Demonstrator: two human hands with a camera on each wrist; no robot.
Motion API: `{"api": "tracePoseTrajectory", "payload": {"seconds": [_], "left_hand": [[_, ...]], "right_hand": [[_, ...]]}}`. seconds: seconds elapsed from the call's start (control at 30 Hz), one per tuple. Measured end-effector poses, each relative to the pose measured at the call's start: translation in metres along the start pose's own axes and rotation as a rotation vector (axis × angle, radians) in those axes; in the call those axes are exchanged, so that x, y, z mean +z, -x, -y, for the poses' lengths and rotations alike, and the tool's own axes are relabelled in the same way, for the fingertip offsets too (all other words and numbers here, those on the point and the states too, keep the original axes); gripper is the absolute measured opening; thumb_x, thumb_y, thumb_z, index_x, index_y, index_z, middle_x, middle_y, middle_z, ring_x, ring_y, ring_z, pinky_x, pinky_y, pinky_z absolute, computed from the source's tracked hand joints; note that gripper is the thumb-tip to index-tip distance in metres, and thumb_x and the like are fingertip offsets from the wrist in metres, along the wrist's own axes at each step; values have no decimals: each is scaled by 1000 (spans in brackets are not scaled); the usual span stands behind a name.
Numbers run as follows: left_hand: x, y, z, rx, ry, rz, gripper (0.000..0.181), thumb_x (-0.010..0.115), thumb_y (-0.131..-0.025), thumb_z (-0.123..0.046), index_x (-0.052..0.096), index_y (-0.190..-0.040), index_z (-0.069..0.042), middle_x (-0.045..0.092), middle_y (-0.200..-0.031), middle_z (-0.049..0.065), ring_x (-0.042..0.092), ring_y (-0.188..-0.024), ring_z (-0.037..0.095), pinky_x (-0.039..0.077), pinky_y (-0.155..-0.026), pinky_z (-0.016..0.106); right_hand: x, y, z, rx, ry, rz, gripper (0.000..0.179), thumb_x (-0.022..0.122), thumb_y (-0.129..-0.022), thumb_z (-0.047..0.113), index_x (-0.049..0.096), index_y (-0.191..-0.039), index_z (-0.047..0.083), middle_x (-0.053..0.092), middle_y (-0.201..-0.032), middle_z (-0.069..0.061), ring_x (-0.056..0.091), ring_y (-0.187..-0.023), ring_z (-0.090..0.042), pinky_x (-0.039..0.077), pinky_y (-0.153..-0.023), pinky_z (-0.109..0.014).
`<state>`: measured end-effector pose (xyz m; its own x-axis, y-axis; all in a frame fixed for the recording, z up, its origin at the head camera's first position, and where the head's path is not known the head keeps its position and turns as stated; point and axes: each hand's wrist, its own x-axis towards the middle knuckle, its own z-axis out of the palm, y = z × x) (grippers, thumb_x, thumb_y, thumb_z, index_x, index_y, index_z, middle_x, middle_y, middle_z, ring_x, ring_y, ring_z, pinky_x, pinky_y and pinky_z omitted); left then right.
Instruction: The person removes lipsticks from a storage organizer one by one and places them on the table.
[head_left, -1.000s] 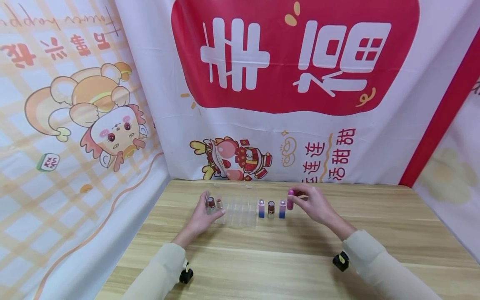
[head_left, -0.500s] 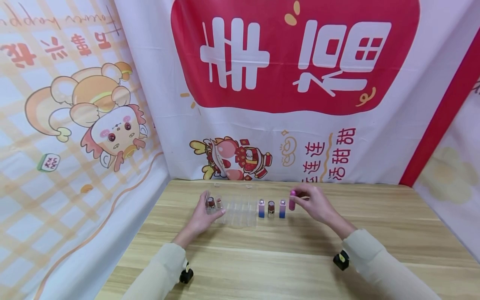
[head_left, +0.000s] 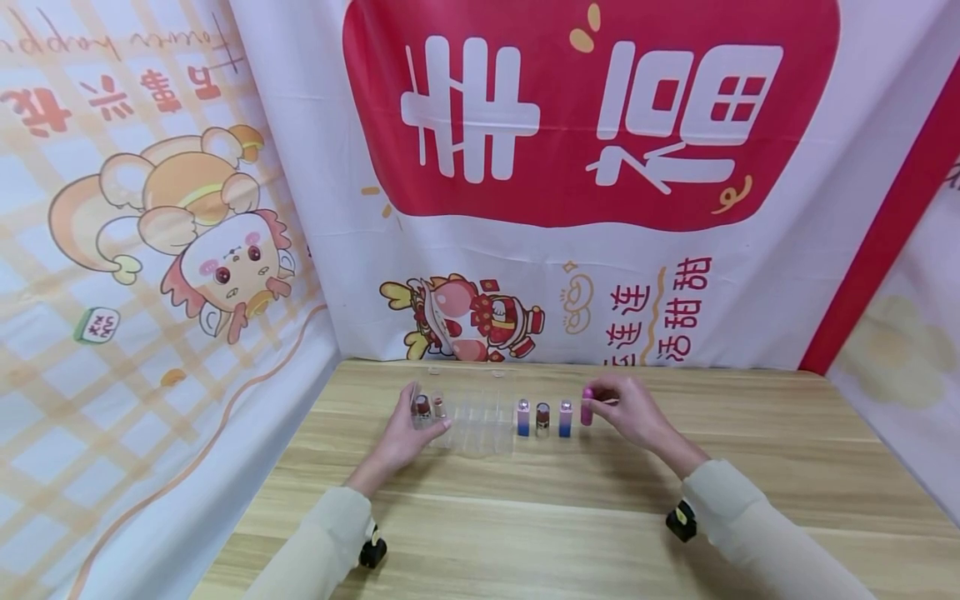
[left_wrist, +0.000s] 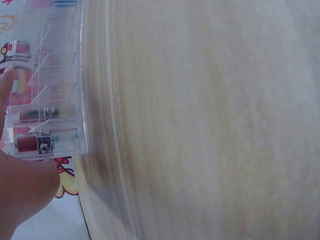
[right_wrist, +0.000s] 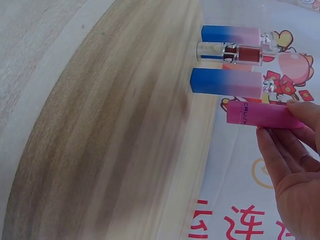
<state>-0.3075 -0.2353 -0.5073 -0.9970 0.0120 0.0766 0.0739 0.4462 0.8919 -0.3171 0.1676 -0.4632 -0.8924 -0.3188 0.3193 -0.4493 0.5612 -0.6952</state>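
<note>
Pink tube (head_left: 587, 408) is held upright in the right hand (head_left: 633, 408), pinched between thumb and fingers, its lettered lower end sticking out below the grip; whether its base touches the wood cannot be told. Just left of that pinch stands a blue-and-pink tube (right_wrist: 227, 83), then a clear tube with a dark red top (head_left: 542, 419), then a second blue-and-pink tube (head_left: 522, 418), all in one row. Farther left, the left hand (head_left: 405, 437) grips the left end of a clear compartment case (head_left: 486, 437), its thumb along the front. Close beside that hold, in the two end compartments, sit a red-topped tube (head_left: 422, 407) and a slimmer tube (head_left: 439, 407). Under both hands lies the wood-grain table (head_left: 510, 542); beyond them hangs a white cloth (head_left: 465, 250) with red print.
</note>
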Motion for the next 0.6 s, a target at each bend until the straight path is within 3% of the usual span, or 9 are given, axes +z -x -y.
{"api": "tracePoseTrajectory", "payload": {"seconds": [0.2,0.6], "left_hand": [[0,-1,-1,-14,-8,1,106,82,-88,-30,11,-164,-11,20,-168,20,23,-152,41,16,-126,56],[-1,1,-3,-20,-9,4,107,82,-88,-31,10,-164,-11,18,-169,19,21,-153,41,15,-126,56]], "right_hand": [[1,1,-4,36,9,2,10,73,-93,3,75,-102,5,74,-93,-2,71,-93,-22,62,-89,-40],[5,1,-14,19,18,33,11,75,-89,-2,75,-100,1,74,-93,-3,71,-90,-19,63,-84,-34]]}}
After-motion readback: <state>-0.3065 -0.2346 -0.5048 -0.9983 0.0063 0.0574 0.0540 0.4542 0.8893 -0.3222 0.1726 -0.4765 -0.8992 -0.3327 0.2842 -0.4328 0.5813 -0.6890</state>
